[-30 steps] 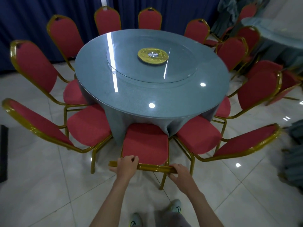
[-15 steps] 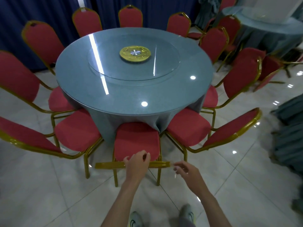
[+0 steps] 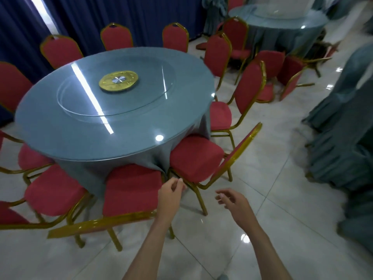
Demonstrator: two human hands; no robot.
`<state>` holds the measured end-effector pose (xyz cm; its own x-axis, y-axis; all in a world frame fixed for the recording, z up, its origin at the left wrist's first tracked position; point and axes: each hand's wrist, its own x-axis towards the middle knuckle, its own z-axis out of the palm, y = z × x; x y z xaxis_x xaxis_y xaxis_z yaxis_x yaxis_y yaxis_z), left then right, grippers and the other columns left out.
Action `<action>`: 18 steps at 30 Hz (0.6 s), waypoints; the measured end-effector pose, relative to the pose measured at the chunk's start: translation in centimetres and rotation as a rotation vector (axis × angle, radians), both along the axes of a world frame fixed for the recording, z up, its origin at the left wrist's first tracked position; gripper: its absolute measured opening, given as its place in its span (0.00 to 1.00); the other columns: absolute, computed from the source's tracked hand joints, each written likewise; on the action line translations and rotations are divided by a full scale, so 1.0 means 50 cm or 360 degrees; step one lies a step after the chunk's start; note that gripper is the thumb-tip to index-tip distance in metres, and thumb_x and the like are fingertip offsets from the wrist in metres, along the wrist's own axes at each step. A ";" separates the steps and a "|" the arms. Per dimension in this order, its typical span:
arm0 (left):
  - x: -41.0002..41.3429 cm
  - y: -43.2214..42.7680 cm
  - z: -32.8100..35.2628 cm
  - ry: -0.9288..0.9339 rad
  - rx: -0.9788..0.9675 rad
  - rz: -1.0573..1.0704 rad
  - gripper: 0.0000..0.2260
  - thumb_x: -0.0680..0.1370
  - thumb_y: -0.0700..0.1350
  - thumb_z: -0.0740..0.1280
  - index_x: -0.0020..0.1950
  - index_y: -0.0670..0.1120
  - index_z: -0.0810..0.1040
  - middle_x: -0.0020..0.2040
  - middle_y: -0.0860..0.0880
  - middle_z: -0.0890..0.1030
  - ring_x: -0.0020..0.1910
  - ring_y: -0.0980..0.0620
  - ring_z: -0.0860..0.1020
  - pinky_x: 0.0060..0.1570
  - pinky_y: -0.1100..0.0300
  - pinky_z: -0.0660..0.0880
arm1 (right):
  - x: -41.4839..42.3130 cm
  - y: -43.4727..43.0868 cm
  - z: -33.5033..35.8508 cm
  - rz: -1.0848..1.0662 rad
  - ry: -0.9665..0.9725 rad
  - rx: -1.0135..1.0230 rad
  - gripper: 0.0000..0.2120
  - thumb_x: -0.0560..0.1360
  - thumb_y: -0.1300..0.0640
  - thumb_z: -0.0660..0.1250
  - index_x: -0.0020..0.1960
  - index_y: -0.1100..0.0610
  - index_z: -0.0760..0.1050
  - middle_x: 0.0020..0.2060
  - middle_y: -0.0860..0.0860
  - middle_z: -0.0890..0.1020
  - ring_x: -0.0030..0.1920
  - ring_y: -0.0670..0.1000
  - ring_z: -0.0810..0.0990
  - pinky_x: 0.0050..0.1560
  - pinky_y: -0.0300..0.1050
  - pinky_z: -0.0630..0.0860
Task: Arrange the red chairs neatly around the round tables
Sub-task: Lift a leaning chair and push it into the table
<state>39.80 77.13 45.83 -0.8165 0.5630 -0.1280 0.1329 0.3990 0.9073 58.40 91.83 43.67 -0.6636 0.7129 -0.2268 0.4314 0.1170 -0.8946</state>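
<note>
A round table (image 3: 60,138) with a blue-grey cloth and a glass turntable stands ahead, ringed by several red chairs with gold frames. The nearest chair (image 3: 131,190) is tucked under the table edge, its gold backrest rail low in front of me. Right of it stands another tucked chair (image 3: 193,156). My left hand (image 3: 170,196) hovers between these two chairs with loosely curled fingers, holding nothing. My right hand (image 3: 235,203) hangs over the floor to the right, fingers relaxed and empty.
A second round table (image 3: 282,23) stands at the back right with loosely placed red chairs (image 3: 270,63) near it. Draped blue-grey cloth (image 3: 343,138) fills the right side. Dark blue curtains line the back. Glossy white tile floor (image 3: 272,199) lies to my right.
Both hands have let go of the nearest chair's backrest rail and lifted away. My view has swung to the right, bringing the second table and the right-hand chairs into sight.
</note>
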 end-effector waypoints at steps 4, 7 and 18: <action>0.084 0.134 0.000 -0.0038 0.0044 -0.0156 0.15 0.84 0.49 0.64 0.39 0.49 0.81 0.37 0.53 0.84 0.40 0.56 0.82 0.45 0.55 0.78 | 0.107 0.107 0.014 -0.0180 0.0062 -0.0012 0.08 0.83 0.56 0.65 0.55 0.48 0.82 0.45 0.42 0.86 0.46 0.43 0.85 0.49 0.39 0.80; 0.137 0.229 0.004 -0.0067 0.0120 -0.0315 0.15 0.84 0.49 0.64 0.39 0.49 0.81 0.37 0.51 0.84 0.41 0.52 0.83 0.46 0.52 0.80 | 0.179 0.177 0.026 -0.0359 0.0154 -0.0070 0.09 0.83 0.57 0.64 0.54 0.47 0.82 0.45 0.43 0.86 0.46 0.44 0.85 0.47 0.39 0.79; 0.188 0.521 0.010 -0.0223 0.0196 -0.0491 0.14 0.82 0.53 0.65 0.39 0.49 0.81 0.32 0.46 0.81 0.30 0.50 0.79 0.29 0.53 0.80 | 0.276 0.377 -0.006 -0.0745 0.0319 -0.0257 0.10 0.83 0.61 0.63 0.54 0.53 0.83 0.45 0.51 0.87 0.46 0.51 0.87 0.48 0.48 0.84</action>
